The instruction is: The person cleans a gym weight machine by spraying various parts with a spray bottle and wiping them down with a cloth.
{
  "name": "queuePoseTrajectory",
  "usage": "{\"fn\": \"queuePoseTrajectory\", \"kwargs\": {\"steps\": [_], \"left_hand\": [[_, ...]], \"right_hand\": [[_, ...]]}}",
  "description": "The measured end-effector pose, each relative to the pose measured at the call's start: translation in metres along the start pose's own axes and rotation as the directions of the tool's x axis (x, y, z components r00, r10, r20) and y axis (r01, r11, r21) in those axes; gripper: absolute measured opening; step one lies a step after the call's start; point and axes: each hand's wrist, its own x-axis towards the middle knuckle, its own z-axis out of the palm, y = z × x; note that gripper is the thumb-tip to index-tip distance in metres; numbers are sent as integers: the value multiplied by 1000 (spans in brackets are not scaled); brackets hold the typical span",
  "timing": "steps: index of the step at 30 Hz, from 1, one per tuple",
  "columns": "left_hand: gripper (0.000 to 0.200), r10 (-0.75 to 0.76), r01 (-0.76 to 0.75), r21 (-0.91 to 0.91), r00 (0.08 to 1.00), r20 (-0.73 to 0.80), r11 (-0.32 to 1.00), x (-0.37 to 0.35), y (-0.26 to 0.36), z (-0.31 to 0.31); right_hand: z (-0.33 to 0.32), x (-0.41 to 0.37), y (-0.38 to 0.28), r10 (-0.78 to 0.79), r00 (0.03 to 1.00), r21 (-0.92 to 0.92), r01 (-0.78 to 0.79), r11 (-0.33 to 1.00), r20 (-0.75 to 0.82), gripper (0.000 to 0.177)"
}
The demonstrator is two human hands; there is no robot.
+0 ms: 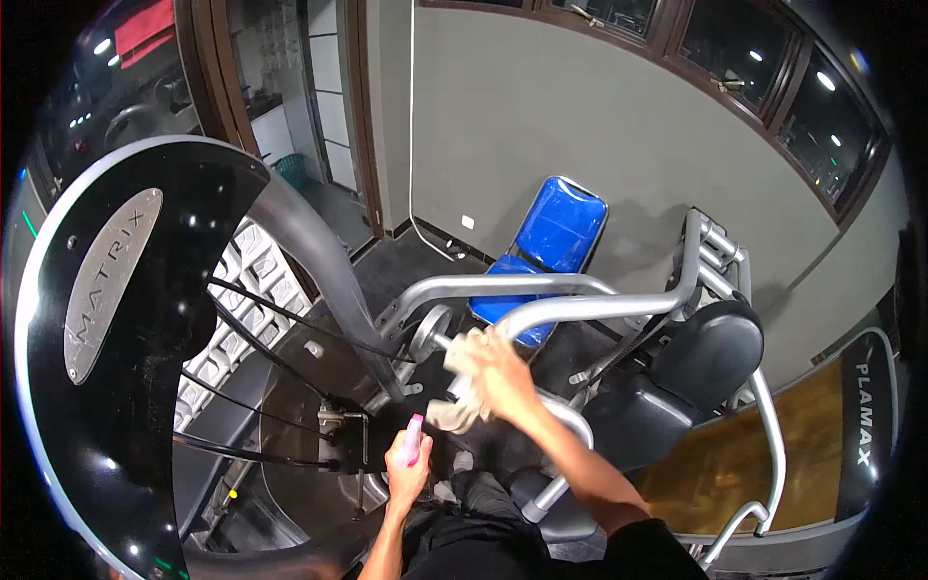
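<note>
Left hand [407, 469]: grip closed round pink bottle [413, 442], below the cloth
Right hand [505, 382]: grip holding beige cloth [468, 354] by the silver bar [604, 308]
Cloth pressure: best kept snug, even

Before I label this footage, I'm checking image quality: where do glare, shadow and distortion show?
Head view throughout: lens curvature bows the window frames, corners go black; bright highlights dot the glossy MATRIX panel; a soft shadow falls on the wall beside the blue chair; the cloth shows no obvious glare.
</note>
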Motion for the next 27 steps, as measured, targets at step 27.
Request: {"fn": "queuePoseTrajectory", "kwargs": {"steps": [27], "left_hand": [[14, 106, -107, 118, 994, 15, 987, -7, -6, -4]], "right_hand": [[-42, -9, 7, 510, 856, 204, -486, 850, -84, 41]]}}
